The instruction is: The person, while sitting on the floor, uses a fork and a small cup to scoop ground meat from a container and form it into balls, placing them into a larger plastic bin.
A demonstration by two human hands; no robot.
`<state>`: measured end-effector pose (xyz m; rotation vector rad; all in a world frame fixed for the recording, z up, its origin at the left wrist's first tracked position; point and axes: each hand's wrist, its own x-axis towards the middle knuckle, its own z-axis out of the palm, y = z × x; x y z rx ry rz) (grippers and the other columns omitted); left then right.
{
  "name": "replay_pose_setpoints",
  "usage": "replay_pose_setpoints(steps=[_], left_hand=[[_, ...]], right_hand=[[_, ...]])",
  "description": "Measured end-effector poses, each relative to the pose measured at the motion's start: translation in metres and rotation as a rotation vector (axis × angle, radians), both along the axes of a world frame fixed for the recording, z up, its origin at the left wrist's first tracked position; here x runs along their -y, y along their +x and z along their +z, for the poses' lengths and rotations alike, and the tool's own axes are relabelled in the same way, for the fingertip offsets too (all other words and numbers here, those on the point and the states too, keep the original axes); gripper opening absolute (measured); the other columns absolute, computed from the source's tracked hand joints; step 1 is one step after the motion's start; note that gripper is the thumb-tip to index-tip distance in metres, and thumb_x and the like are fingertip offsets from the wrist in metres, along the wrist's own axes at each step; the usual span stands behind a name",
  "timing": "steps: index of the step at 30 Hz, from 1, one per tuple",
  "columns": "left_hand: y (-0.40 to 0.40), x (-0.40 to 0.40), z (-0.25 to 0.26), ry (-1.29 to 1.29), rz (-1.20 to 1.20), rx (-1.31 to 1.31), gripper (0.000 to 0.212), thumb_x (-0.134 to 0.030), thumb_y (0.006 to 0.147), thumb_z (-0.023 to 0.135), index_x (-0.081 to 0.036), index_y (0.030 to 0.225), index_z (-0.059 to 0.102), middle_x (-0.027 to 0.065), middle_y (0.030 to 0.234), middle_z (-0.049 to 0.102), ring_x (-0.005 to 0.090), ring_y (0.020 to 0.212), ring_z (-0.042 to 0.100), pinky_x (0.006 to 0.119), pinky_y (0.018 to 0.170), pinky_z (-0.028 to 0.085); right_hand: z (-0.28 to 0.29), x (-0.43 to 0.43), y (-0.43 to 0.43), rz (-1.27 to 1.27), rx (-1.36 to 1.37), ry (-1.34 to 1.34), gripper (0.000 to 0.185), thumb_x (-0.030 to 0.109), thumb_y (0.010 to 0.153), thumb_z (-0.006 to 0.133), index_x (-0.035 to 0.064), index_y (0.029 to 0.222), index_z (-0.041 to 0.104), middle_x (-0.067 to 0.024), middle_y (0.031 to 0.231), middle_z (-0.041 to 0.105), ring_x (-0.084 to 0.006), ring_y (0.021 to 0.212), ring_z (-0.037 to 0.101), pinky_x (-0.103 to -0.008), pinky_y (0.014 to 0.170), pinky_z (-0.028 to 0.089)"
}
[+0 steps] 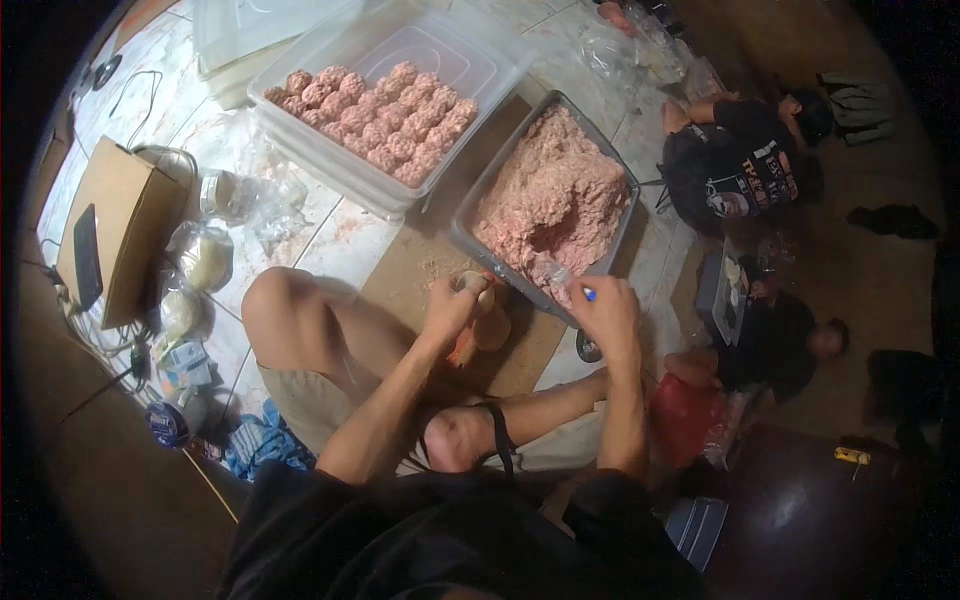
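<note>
My left hand is closed on a small pale round wrapper, above an orange-red item on the brown board. A stack of similar pale discs seems to lie just under it. My right hand grips a utensil with a blue end; its clear, scoop-like tip touches the pink minced mixture. That mixture fills a grey tub, hollowed near its front edge. Behind, a clear plastic box holds rows of rough pink balls.
A cardboard box, cables and bagged pale goods are at the left, near a blue patterned cloth. Two other people sit at the right, by a tray and a red container. Plastic bags lie at the upper right.
</note>
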<state>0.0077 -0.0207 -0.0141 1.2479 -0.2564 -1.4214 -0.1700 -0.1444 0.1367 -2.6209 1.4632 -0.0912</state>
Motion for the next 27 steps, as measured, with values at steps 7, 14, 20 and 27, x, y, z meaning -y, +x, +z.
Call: replay_pose_setpoints(steps=[7, 14, 20, 27], left_hand=[[-0.011, 0.007, 0.000, -0.023, 0.046, -0.045, 0.027, -0.022, 0.098, 0.069, 0.003, 0.103, 0.080, 0.0071, 0.086, 0.076, 0.0139, 0.073, 0.067, 0.032, 0.066, 0.052], [-0.013, 0.010, -0.012, -0.036, -0.023, -0.035, 0.035, -0.027, 0.104, 0.061, 0.002, 0.116, 0.077, 0.0114, 0.100, 0.077, 0.0186, 0.085, 0.073, 0.035, 0.078, 0.059], [-0.018, 0.012, -0.038, 0.020, 0.103, -0.116, 0.037, -0.033, 0.100, 0.064, 0.000, 0.105, 0.079, 0.0102, 0.089, 0.075, 0.0176, 0.074, 0.069, 0.032, 0.061, 0.050], [-0.002, -0.002, 0.003, -0.085, 0.134, -0.291, 0.045, -0.043, 0.104, 0.062, -0.001, 0.116, 0.074, 0.0138, 0.099, 0.076, 0.0211, 0.084, 0.073, 0.033, 0.078, 0.058]], right_hand=[[-0.029, 0.012, 0.010, 0.021, -0.201, -0.063, 0.031, 0.029, 0.096, 0.068, 0.0035, 0.084, 0.080, -0.0269, 0.083, 0.073, -0.0466, 0.080, 0.073, -0.0551, 0.075, 0.059], [-0.005, -0.001, -0.022, 0.066, -0.107, 0.047, 0.031, 0.032, 0.098, 0.068, 0.0055, 0.087, 0.081, -0.0267, 0.081, 0.072, -0.0487, 0.080, 0.072, -0.0568, 0.074, 0.058], [-0.025, -0.002, -0.012, 0.065, 0.069, 0.054, 0.031, 0.031, 0.100, 0.069, 0.0038, 0.089, 0.079, -0.0253, 0.080, 0.071, -0.0481, 0.077, 0.071, -0.0543, 0.070, 0.055], [0.025, -0.053, -0.008, -0.052, 0.313, 0.161, 0.020, 0.016, 0.099, 0.075, -0.0017, 0.089, 0.075, -0.0240, 0.078, 0.068, -0.0384, 0.069, 0.072, -0.0434, 0.061, 0.050]])
